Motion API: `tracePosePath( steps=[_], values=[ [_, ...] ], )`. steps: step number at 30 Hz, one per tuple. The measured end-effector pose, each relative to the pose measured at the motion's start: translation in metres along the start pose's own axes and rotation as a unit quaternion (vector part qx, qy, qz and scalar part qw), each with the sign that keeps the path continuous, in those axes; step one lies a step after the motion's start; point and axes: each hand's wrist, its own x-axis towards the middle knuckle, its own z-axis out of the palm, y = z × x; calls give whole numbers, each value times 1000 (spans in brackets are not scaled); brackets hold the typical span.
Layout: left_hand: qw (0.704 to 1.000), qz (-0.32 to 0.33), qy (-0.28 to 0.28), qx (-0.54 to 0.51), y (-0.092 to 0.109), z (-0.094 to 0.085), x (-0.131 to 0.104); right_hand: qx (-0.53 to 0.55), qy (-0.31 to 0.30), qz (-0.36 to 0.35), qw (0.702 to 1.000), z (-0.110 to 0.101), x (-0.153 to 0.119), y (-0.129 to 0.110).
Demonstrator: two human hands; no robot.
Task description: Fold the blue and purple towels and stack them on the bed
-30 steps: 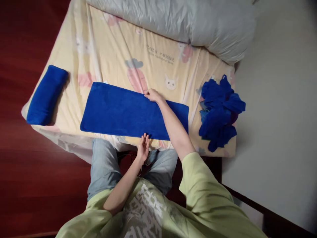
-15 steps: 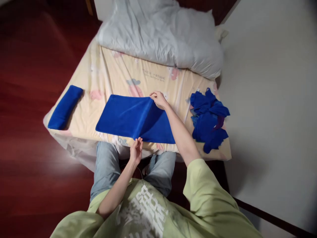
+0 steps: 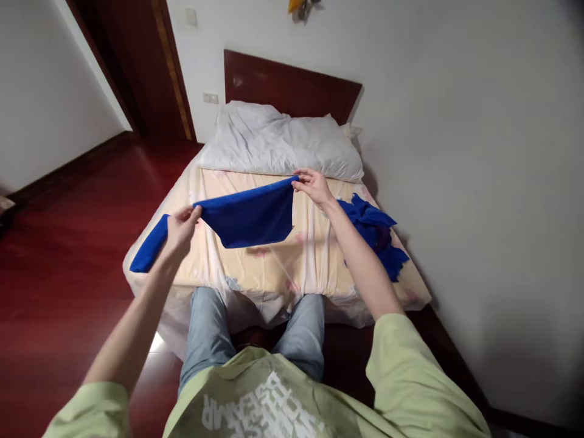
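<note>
A blue cloth [image 3: 250, 213] hangs in the air above the bed, doubled over along its top edge. My left hand [image 3: 183, 226] pinches its upper left corner, and my right hand [image 3: 312, 186] pinches the upper right corner, a little higher. Beyond my left hand a folded blue bundle [image 3: 149, 246] lies near the bed's left edge, partly hidden by the hand. On the right side of the bed sits a crumpled heap of blue cloths [image 3: 371, 228], partly covered by my right forearm.
The bed [image 3: 319, 267] has a pale patterned sheet. A white quilt [image 3: 283, 143] lies at its far end, before a dark wooden headboard [image 3: 292, 85]. A wall runs along the right, and a door [image 3: 141, 67] stands at the back left.
The blue cloth has been lifted off the bed and now hangs folded. My left hand has moved left and up to its other corner. The view has tilted up toward the headboard.
</note>
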Motion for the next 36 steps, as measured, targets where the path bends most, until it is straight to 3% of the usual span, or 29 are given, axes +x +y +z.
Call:
tracePosePath(
  steps=[6,12,17,22,31,36],
  values=[
    [999,-8,40,23,72,-1,50,-74,95,-40,992,-10,-17,-48],
    [999,17,31,34,107,7,53,-54,161,-27,985,-13,-38,-66],
    [999,32,16,35,116,8,43,-63,179,-2,982,-13,-59,-79],
    [999,37,-26,29,118,3,22,-39,144,31,988,-18,-97,-93],
    [975,-90,-203,-2,121,-21,-39,15,119,199,973,-40,-201,-118],
    [959,-104,-262,20,124,-16,-45,10,119,244,962,-54,-218,-116]
  ],
)
